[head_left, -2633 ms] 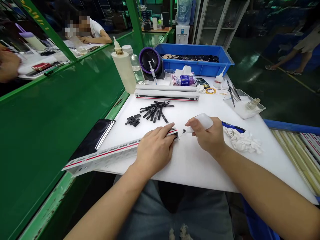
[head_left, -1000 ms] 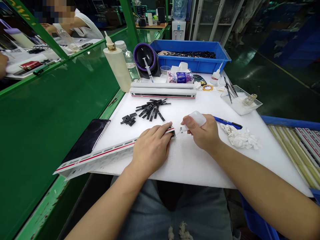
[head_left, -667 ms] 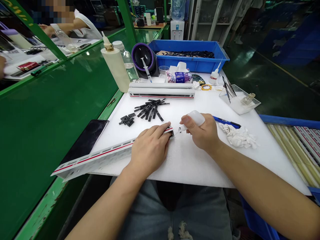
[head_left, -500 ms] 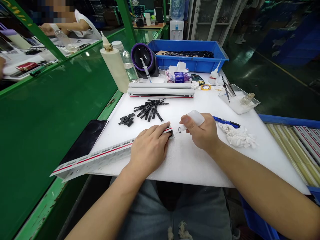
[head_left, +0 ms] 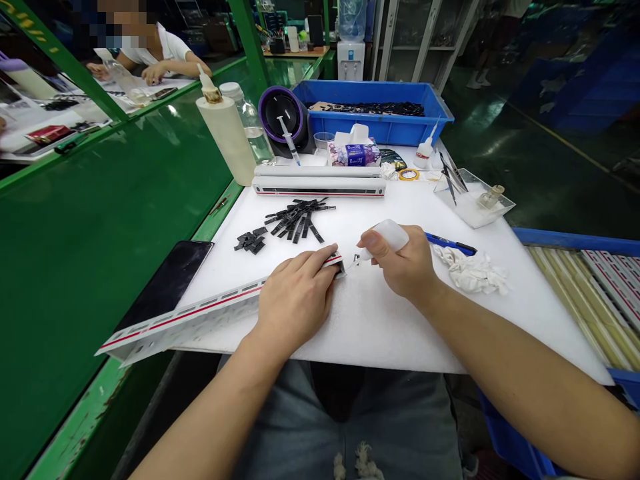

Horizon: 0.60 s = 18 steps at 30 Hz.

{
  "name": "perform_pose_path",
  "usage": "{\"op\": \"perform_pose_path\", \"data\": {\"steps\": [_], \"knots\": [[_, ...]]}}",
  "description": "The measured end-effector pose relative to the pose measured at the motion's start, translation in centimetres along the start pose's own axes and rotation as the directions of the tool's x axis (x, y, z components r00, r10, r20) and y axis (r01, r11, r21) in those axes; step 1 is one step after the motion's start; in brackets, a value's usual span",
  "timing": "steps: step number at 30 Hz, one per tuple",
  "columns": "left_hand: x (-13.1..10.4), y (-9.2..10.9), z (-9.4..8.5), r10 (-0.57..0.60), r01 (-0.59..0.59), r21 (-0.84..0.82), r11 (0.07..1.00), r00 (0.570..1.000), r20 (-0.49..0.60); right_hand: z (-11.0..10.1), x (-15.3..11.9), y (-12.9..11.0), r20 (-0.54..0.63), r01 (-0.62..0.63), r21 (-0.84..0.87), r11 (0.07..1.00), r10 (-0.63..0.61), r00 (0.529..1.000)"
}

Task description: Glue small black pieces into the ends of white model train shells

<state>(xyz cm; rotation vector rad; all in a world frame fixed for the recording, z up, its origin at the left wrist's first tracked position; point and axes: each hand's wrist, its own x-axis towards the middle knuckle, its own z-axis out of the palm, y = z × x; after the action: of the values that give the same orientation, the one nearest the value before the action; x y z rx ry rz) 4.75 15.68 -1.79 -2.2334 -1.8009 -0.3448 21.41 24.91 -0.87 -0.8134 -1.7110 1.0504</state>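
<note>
My left hand [head_left: 296,300] is closed over the right end of a long white model train car shell [head_left: 185,312] with a red stripe and window openings. The shell lies slanted, its far end past the table's left edge. In my right hand [head_left: 407,263] is a small white squeeze bottle [head_left: 393,235], tilted so its thin nozzle points at the shell's end. Whether the tip touches the shell I cannot tell. Beyond my left hand lie a fan of black strips [head_left: 300,220] and a small heap of black pieces [head_left: 251,241].
More train shells [head_left: 320,187] lie across the table's back, before a tissue box [head_left: 355,153] and a blue bin [head_left: 375,127]. A large bottle [head_left: 227,140] stands back left. A blue pen [head_left: 453,245] and crumpled tissue [head_left: 473,271] are at right. A co-worker [head_left: 165,57] sits far left.
The whole view has shifted slightly to the left. Both hands, the shell and the bottle keep nearly the same places. The co-worker's arm at the far left has moved.
</note>
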Motion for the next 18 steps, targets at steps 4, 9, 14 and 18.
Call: {"op": "perform_pose_path", "data": {"steps": [4,9,14,18], "knots": [[0.0,-0.1,0.0,-0.005,0.005,-0.003,1.0,1.0,0.003,-1.9,1.2,-0.5,-0.218,0.038,0.356,0.934,0.044,0.975],[0.0,-0.2,0.1,-0.007,0.007,0.007,1.0,1.0,0.005,-5.7,3.6,-1.0,-0.317,0.086,0.646,0.758,0.165,0.934],[0.1,-0.4,0.0,-0.004,0.004,0.018,1.0,1.0,0.007,-6.8,5.0,0.4,-0.2,-0.115,0.704,0.701,0.351,0.915],[0.1,-0.6,-0.1,0.009,-0.009,0.03,1.0,1.0,0.0,-6.2,5.7,2.4,-0.33,-0.157,0.39,0.907,0.297,0.896]]}}
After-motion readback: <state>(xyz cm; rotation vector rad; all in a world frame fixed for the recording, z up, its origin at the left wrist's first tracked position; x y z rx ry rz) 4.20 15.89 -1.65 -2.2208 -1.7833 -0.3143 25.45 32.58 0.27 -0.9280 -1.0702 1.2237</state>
